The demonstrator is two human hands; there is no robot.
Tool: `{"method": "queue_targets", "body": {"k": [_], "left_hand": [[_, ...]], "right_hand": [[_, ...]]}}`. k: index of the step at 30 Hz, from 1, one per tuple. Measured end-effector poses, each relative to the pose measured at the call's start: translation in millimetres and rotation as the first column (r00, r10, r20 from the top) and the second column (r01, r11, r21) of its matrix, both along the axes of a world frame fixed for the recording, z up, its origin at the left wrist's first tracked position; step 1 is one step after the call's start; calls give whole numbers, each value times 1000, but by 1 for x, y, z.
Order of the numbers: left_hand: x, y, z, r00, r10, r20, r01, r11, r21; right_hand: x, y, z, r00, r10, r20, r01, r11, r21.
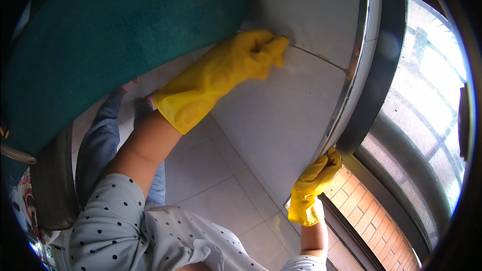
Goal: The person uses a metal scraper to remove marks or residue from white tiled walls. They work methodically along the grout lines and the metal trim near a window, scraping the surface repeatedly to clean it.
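My left hand (251,57), in a yellow rubber glove, reaches up and presses its curled fingertips against a white tile (281,115) close to a grout line. A pale smear shows on the tile beside the fingertips. Whether anything is held under the fingers is hidden. My right hand (315,183), also in a yellow glove, grips the edge of a shiny metal window frame (351,65) at the tiled surface's right side. Both forearms are bare above the glove cuffs, and grey dotted sleeves show at the bottom.
A large teal fabric surface (115,35) fills the upper left, overhanging the tiles. Legs in blue jeans (100,145) lie below it. On the right are a dark window frame, a mesh screen (427,110) and a red brick wall (361,206) outside.
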State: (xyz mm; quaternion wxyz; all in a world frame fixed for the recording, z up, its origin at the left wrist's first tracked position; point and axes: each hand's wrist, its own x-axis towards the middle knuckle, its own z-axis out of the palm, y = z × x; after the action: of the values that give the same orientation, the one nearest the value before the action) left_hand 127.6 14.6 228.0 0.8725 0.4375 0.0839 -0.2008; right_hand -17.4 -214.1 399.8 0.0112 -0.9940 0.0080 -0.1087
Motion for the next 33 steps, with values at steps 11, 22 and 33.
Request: {"method": "queue_targets", "body": {"k": [11, 22, 33], "left_hand": [[0, 9, 16, 997, -46, 58, 46, 999, -6], [-4, 10, 14, 997, -13, 81, 13, 1000, 0], [-8, -3, 8, 997, 44, 68, -48, 996, 68]], "right_hand": [[-2, -8, -1, 1000, 17, 2, -17, 1000, -1], [1, -3, -2, 999, 40, 13, -40, 999, 0], [5, 0, -1, 1000, 20, -1, -20, 999, 40]]}}
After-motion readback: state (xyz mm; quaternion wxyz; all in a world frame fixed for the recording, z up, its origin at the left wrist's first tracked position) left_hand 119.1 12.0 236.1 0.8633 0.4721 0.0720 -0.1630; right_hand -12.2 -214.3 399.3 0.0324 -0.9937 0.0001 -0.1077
